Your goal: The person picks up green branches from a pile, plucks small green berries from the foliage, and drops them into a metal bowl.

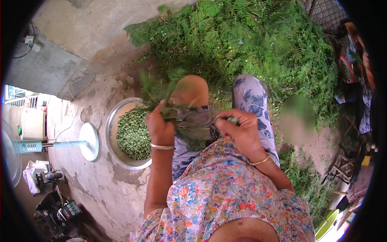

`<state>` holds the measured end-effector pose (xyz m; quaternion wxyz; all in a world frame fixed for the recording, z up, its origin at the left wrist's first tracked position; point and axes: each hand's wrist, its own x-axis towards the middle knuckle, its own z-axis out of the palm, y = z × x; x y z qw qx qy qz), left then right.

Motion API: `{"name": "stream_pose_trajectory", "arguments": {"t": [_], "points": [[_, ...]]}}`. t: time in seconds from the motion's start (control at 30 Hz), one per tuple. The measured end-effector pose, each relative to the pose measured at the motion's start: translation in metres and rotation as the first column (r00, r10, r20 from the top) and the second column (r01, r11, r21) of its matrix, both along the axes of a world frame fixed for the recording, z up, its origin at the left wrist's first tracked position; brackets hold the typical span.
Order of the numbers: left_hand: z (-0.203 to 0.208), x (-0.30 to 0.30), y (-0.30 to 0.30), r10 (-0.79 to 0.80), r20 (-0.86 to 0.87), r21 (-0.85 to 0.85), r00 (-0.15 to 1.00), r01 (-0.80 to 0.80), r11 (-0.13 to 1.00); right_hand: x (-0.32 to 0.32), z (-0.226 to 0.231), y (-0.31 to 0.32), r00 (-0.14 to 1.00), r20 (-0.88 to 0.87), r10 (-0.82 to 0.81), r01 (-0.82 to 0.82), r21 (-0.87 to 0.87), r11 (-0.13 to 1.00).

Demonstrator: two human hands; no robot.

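Observation:
My left hand (160, 124) is closed around a leafy green sprig (155, 89), whose feathery tips blur with motion. The sprig is over my left knee, beside a wide metal basin (113, 155). Inside the basin lies a heap of small round green cones or berries (135, 134). My right hand (241, 128), above my right thigh, has its fingers curled around a few of the same pale green cones (232, 120). A gap separates the two hands. Part of the sprig's lower end hangs near my lap.
A large pile of cut evergreen branches (258, 44) spreads beyond my knees. More green clippings (308, 181) lie at the right. Left of the basin stands a pale blue fan (60, 144) on a round base. A black bag with tools (60, 209) sits at the lower left.

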<state>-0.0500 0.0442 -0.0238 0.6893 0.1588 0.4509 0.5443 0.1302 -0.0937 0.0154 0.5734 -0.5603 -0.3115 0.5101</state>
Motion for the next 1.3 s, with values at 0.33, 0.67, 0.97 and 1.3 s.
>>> {"name": "stream_pose_trajectory", "arguments": {"t": [0.33, 0.67, 0.97, 1.3], "points": [[0.019, -0.035, -0.015, -0.256, 0.798, 0.153, 0.545, 0.228, 0.962, 0.049, 0.003, 0.007, 0.805, -0.53, -0.266, 0.313, 0.0, 0.95], [0.063, -0.117, -0.021, -0.495, 0.722, 0.554, 0.483, 0.025, 0.832, 0.0, 0.012, 0.066, 0.921, -0.376, -0.104, 0.135, 0.058, 0.989], [0.102, -0.155, -0.055, -0.33, 0.644, 0.544, 0.69, -0.111, 0.832, -0.129, 0.038, 0.133, 0.924, 0.033, 0.381, -0.374, 0.282, 0.883], [0.078, -0.014, -0.053, -0.269, 0.04, 0.147, 0.962, 0.261, 0.954, -0.066, 0.039, 0.074, 0.685, 0.651, 0.327, -0.436, 0.007, 0.9]]}}
